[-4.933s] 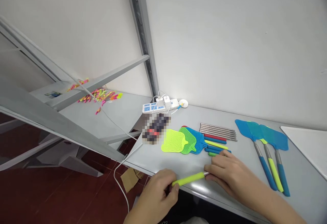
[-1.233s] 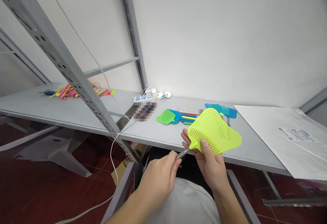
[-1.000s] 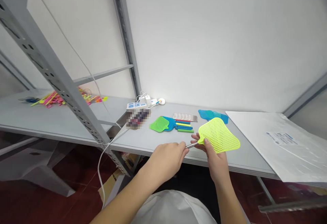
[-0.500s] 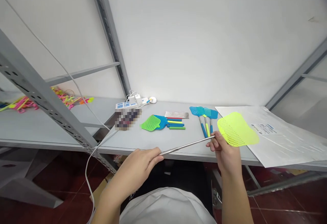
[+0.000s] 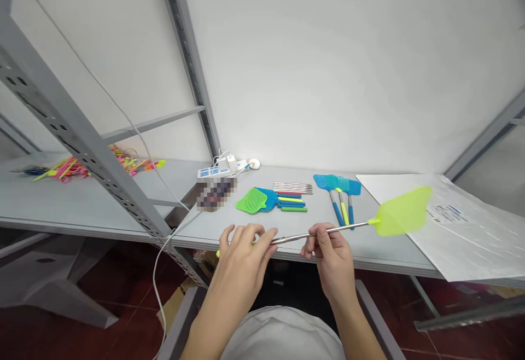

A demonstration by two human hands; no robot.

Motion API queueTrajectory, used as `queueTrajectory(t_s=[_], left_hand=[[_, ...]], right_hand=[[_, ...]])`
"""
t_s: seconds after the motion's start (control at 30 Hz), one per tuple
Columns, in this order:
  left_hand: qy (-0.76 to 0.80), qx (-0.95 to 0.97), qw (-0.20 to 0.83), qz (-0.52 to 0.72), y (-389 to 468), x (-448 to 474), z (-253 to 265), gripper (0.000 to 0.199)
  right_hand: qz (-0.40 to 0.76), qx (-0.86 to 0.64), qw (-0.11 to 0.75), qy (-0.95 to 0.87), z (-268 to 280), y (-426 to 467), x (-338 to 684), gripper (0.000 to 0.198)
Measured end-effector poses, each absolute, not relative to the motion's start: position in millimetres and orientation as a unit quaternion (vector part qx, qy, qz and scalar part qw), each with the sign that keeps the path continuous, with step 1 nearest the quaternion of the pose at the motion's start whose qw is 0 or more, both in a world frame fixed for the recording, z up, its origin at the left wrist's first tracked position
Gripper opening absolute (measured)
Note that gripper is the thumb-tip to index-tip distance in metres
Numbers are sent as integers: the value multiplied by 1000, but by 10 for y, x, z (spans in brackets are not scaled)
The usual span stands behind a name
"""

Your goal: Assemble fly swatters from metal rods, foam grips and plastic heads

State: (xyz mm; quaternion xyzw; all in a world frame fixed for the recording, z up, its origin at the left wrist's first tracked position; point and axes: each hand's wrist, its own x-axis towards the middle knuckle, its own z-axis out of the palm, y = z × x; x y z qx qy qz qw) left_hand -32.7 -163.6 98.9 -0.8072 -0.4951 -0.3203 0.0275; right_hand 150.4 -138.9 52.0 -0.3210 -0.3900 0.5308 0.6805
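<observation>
Yellow-green swatter [image 5: 404, 215] held in both hands above bench [image 5: 295, 223] front edge, flat head out beyond right hand [image 5: 326, 245], steel rod [image 5: 293, 238] spanning hands. Left hand [image 5: 246, 248] grasping handle end, back up, fingers bent. Right hand pinching rod, thumb on top. Both forearms angled inward.

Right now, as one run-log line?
left hand: on handle | right hand: pinching metal rod | yellow-green swatter head: at rod's end | three swatters: on table
</observation>
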Motion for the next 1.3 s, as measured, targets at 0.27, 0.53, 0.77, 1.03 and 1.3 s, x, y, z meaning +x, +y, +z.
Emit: queueTrajectory(t_s=[0.27,0.53,0.77,1.03,1.3], left_hand=[[-303,-662,-408,-550,-1583,73,470,53],[-342,-474,-510,-631,-1462,73,441,48],[-350,-325,-450,-754,-1183,-523,578,42],[-344,-288,-368,-815,-1153,-796,697,43],[-350,-310,-410,-783,-1147,-455,526,47]], right_hand=[[540,-291,726,-312,581,-1511,1311,24],[561,-278,674,-392,445,-1519,1191,28],[420,-313,824,-216,570,-1187,2260,29],[385,-289,860,-170,522,-1178,2753,23],[360,-297,866,-182,538,-1175,2782,24]])
